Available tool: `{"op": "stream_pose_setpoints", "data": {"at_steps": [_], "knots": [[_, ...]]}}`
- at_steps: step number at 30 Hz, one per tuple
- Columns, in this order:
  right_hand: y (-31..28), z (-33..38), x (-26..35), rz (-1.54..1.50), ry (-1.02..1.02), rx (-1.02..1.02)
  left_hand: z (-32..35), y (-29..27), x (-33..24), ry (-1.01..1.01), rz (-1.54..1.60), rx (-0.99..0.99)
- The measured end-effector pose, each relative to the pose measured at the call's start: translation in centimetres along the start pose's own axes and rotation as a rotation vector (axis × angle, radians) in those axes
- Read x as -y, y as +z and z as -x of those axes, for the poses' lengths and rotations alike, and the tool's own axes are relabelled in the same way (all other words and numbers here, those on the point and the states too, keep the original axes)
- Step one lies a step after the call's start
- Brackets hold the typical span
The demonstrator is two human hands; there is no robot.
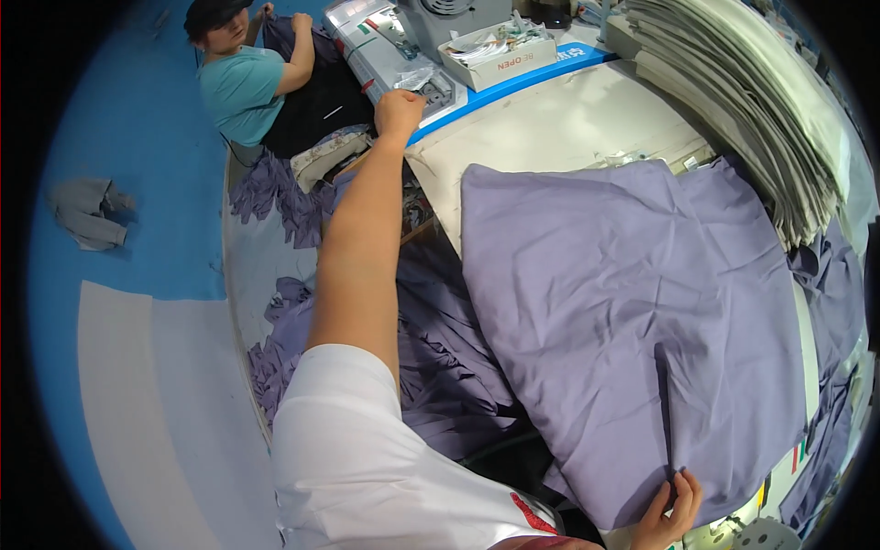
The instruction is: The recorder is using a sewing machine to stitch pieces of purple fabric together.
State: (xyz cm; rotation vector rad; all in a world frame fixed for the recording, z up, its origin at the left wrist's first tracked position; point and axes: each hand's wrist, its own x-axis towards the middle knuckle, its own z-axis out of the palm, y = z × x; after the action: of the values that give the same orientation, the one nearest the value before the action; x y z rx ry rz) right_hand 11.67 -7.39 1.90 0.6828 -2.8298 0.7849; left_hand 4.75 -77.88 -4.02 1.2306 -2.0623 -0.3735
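Left hand (400, 108) stretched far out to the machine's control panel (403, 64), fingers curled in, holding nothing visible. Right hand (671, 513) at the near edge of the lilac fabric panel (623, 312), fingers pinching its hem. Panel lies spread on the pale surface (550, 128) (creased, mostly flat). Stack of grey cut pieces (761, 101) just beyond it. Another person (243, 78) handles dark cloth opposite.
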Motion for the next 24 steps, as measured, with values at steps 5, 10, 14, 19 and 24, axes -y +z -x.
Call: {"op": "stream_pose_setpoints", "data": {"at_steps": [5,10,14,19,24], "knots": [[0.8,-0.4,-0.4,0.083,-0.055,-0.029,-2.1,0.5,-0.3,0.072,-0.101,0.029],[1.6,-0.4,-1.1,0.074,-0.042,-0.085,-3.1,1.5,-1.4,0.061,-0.261,0.165],[1.7,-0.3,-1.3,0.047,-0.045,-0.116,-3.3,1.7,-1.5,0.035,-0.255,0.205],[1.7,-0.4,-1.2,0.005,-0.054,-0.118,-1.1,-0.3,-1.5,0.267,-0.085,-0.043],[1.2,-0.1,-1.4,0.045,-0.115,-0.148,7.9,-6.3,-5.3,0.442,0.300,-0.032]]}}
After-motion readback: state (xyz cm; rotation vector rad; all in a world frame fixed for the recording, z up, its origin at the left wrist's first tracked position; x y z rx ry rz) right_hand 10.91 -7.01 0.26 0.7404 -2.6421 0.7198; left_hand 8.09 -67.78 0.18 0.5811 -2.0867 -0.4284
